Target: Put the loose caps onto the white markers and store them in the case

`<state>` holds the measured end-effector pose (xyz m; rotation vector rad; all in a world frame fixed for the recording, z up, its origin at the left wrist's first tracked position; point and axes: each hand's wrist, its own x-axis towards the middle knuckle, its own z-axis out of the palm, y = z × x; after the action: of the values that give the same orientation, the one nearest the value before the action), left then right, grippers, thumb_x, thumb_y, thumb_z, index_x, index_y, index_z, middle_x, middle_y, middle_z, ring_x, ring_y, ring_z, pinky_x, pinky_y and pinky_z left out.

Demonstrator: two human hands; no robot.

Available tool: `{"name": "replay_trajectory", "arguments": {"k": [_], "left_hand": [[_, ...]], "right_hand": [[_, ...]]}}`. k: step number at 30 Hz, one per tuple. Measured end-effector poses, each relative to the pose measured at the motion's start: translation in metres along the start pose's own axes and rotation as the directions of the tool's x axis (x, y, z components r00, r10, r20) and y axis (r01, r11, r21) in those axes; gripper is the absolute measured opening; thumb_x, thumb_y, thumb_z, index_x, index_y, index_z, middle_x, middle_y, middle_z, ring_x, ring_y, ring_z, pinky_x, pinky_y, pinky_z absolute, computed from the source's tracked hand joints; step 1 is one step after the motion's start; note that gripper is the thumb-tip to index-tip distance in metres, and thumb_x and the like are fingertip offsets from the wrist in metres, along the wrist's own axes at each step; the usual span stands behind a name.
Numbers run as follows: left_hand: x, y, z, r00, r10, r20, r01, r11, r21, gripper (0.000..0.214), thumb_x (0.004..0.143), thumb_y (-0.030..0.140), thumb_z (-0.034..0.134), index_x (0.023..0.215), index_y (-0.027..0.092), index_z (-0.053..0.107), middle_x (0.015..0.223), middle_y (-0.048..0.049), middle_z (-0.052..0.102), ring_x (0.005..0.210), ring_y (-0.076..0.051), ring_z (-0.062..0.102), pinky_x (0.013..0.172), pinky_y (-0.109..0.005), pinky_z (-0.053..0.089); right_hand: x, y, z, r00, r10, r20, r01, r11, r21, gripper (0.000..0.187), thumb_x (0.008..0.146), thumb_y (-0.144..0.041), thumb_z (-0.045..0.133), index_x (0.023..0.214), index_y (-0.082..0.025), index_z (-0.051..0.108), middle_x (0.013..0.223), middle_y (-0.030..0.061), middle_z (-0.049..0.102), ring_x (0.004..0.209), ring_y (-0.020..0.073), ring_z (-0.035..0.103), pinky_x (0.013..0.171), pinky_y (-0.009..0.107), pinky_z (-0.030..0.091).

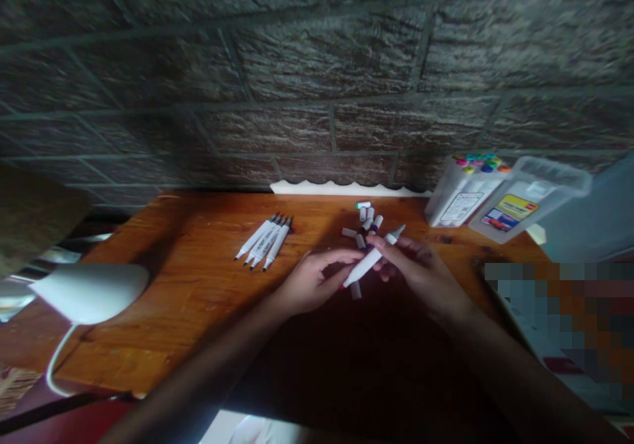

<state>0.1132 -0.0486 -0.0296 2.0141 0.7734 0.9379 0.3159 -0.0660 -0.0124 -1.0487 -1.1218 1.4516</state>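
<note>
My left hand [317, 282] and my right hand [411, 269] meet above the wooden desk [168, 318]. Both grip a white double-ended marker [369, 263], which slants up to the right, and my fingers hide its middle. Just beyond my hands lies a loose cluster of small white marker caps and pieces [365, 222] with coloured ends. One more white piece [355, 290] shows below the marker, close to my left hand. Several assembled white markers [264, 242] lie side by side to the left, with their tips pointing toward me.
A white marker box with coloured caps [463, 189] and a clear plastic case [529, 196] stand at the back right. A white desk lamp [89, 292] sits at the left. A brick-patterned wall [317, 87] rises behind the desk. A pixelated patch covers the lower right.
</note>
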Motion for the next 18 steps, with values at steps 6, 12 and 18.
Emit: {"name": "replay_trajectory", "arguments": {"k": [6, 12, 18], "left_hand": [[-0.006, 0.004, -0.002, 0.998, -0.003, -0.065, -0.002, 0.997, -0.074, 0.038, 0.086, 0.027, 0.072, 0.123, 0.02, 0.07, 0.118, -0.009, 0.074, 0.103, -0.021, 0.071, 0.09, -0.029, 0.056], [0.0, 0.004, -0.016, 0.927, -0.187, -0.326, 0.05, 0.921, -0.386, 0.029, 0.084, 0.032, 0.075, 0.109, 0.017, 0.075, 0.084, -0.0033, 0.075, 0.062, -0.009, 0.061, 0.058, -0.02, 0.05], [0.008, 0.004, -0.032, 0.814, -0.368, -0.45, -0.064, 0.712, -0.699, 0.029, 0.069, 0.041, 0.086, 0.083, 0.018, 0.076, 0.068, 0.0019, 0.064, 0.059, -0.008, 0.055, 0.053, -0.018, 0.046]], "right_hand": [[0.0, 0.002, 0.005, 0.989, 0.148, 0.027, -0.15, 0.967, 0.204, 0.019, 0.075, -0.039, 0.079, 0.074, -0.02, 0.076, 0.073, 0.0001, 0.071, 0.065, 0.009, 0.063, 0.057, 0.018, 0.049], [-0.006, 0.004, 0.006, 0.984, 0.109, 0.144, -0.067, 0.96, -0.27, 0.036, 0.083, -0.046, 0.07, 0.109, -0.021, 0.073, 0.094, 0.0051, 0.074, 0.068, 0.0132, 0.064, 0.054, 0.022, 0.046], [-0.01, 0.016, 0.008, 0.91, -0.202, 0.362, 0.412, 0.527, -0.743, 0.023, 0.086, -0.027, 0.071, 0.108, -0.021, 0.071, 0.101, 0.007, 0.069, 0.084, 0.0178, 0.064, 0.076, 0.031, 0.051]]}}
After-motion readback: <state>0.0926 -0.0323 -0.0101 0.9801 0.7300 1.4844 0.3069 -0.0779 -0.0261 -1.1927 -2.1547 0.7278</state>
